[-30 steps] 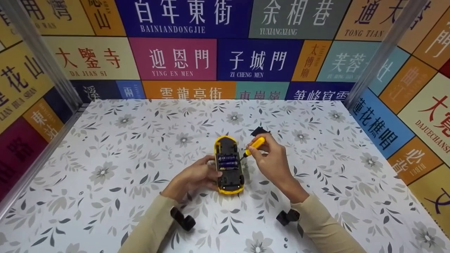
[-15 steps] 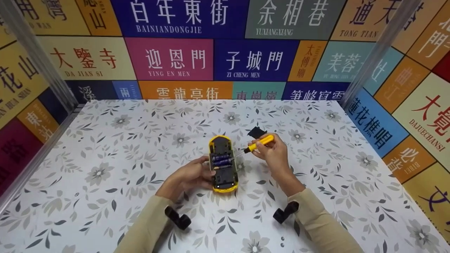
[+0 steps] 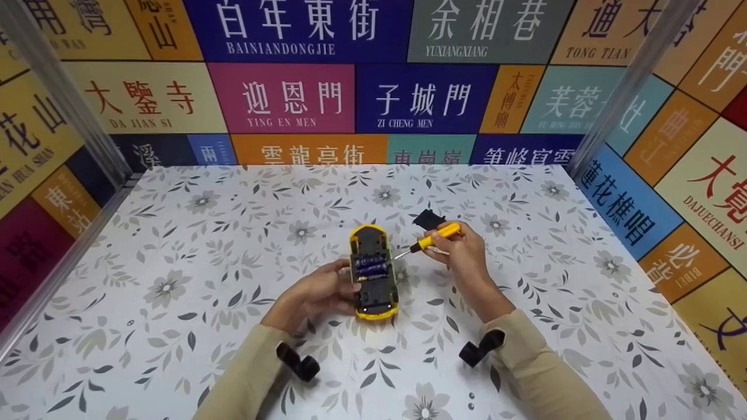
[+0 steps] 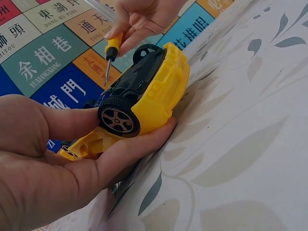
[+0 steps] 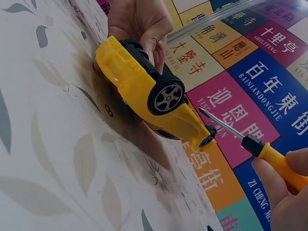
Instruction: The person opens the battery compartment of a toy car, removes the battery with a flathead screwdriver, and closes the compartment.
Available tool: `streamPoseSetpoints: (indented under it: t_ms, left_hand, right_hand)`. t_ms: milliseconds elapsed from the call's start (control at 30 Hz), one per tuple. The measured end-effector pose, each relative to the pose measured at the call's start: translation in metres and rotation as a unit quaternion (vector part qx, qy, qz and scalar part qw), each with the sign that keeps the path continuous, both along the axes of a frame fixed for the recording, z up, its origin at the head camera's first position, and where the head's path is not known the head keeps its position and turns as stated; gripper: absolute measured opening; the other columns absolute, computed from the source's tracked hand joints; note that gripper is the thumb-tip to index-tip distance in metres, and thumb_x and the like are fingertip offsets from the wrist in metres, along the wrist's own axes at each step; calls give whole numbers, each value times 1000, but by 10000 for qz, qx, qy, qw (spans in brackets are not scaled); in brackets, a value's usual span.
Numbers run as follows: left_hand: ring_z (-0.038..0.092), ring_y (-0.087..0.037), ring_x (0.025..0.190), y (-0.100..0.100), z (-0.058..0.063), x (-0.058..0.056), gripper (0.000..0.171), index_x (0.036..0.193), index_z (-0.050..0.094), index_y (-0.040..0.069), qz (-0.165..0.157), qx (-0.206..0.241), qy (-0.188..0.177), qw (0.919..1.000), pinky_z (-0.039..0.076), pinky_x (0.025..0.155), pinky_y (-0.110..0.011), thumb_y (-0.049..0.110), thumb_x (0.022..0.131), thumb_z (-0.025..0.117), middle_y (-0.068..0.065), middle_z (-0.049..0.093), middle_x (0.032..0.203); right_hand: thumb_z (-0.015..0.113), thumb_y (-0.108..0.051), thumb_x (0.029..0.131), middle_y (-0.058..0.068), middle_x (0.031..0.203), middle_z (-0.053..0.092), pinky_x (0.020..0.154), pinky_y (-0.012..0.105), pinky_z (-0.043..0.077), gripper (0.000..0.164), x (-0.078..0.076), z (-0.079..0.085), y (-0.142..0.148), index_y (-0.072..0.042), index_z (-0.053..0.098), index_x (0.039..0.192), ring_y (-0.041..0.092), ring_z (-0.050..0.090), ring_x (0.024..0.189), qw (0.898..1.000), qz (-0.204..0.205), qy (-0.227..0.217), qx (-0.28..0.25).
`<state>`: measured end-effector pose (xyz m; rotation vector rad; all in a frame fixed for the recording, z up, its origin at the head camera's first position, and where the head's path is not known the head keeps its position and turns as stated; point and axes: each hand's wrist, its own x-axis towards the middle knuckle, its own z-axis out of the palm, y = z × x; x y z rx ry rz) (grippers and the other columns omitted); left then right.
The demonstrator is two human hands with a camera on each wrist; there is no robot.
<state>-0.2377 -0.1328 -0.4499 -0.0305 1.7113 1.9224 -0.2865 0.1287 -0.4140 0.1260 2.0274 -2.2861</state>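
Note:
A yellow toy car (image 3: 376, 297) lies underside up in my left hand (image 3: 318, 290), its open battery bay showing purple batteries (image 3: 372, 265). In the left wrist view the thumb presses by a wheel (image 4: 118, 115) while fingers support the yellow body (image 4: 161, 101) from beneath. My right hand (image 3: 467, 256) grips a screwdriver (image 3: 437, 235) by its yellow handle. The shaft (image 3: 401, 255) points left, its tip right at the car's edge beside the batteries. Seen from the right wrist, the shaft (image 5: 224, 123) stands apart from the car body (image 5: 139, 96).
A small black cover (image 3: 429, 219) lies on the table just beyond my right hand. The flower-patterned tabletop (image 3: 233, 233) runs back to a wall of coloured signs (image 3: 280, 99). Clear posts (image 3: 630, 87) stand at the corners.
The screwdriver has gone from steep over the batteries to a flatter slant, its handle drawn right and its tip out to the car's edge. My left hand keeps its hold on the car.

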Motion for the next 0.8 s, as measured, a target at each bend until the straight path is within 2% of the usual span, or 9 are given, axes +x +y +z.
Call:
streamPoseSetpoints:
  t_ms: [133, 267, 333, 433, 533, 667, 800]
  left_hand:
    - [69, -31, 103, 2, 1, 0, 63, 149, 32, 4, 25, 9, 11, 10000, 62, 87, -48, -4, 91, 55, -32, 56, 135]
    - [70, -28, 99, 3, 1, 0, 62, 148, 32, 3, 44, 49, 49, 10000, 64, 83, -46, -5, 91, 55, -31, 59, 131]
    - [70, -27, 96, 3, 1, 0, 63, 149, 31, 3, 29, 96, 67, 9999, 64, 82, -46, -5, 91, 55, -30, 59, 130]
    - [70, -26, 93, 3, 1, 0, 65, 150, 28, 3, 2, 169, 87, 9998, 63, 82, -48, -6, 91, 56, -31, 59, 130]
    - [71, -29, 95, 3, 0, 0, 65, 149, 28, 3, 25, 209, 76, 9997, 63, 84, -51, -7, 90, 56, -32, 57, 132]
    - [71, -33, 100, 4, 0, 0, 64, 147, 29, 3, 110, 208, -9, 9997, 62, 86, -53, -8, 89, 55, -34, 55, 135]
    - [71, -35, 103, 5, 0, 0, 67, 149, 30, 5, 163, 136, -65, 9998, 62, 86, -52, -9, 89, 56, -33, 55, 136]
  right_hand:
    - [61, -2, 95, 10, 105, 70, 83, 30, 64, 20, 5, 8, 0, -1, 53, 114, 23, 72, 103, 9990, 43, 353, 258]
    - [63, 0, 94, 11, 104, 69, 80, 29, 64, 20, 13, 13, -3, 1, 55, 112, 22, 73, 100, 9925, 101, 979, 723]
    - [63, 1, 94, 15, 106, 67, 79, 29, 64, 20, 17, 15, -5, 3, 55, 112, 23, 73, 99, 9858, 151, 1356, 978]
    - [63, 5, 93, 20, 106, 65, 78, 28, 64, 19, 23, 15, -10, 4, 56, 110, 31, 73, 101, 9739, 229, 1867, 1268]
    - [64, 5, 92, 22, 104, 65, 77, 27, 64, 19, 28, 15, -14, 3, 57, 110, 38, 72, 102, 9619, 269, 2241, 1542]
    - [67, 4, 90, 19, 101, 69, 74, 26, 64, 19, 33, 14, -18, 1, 60, 108, 32, 74, 96, 9455, 233, 2602, 1941]
    - [67, 4, 90, 17, 99, 72, 74, 25, 64, 18, 37, 13, -20, 2, 60, 107, 29, 75, 93, 9362, 278, 2800, 2105]
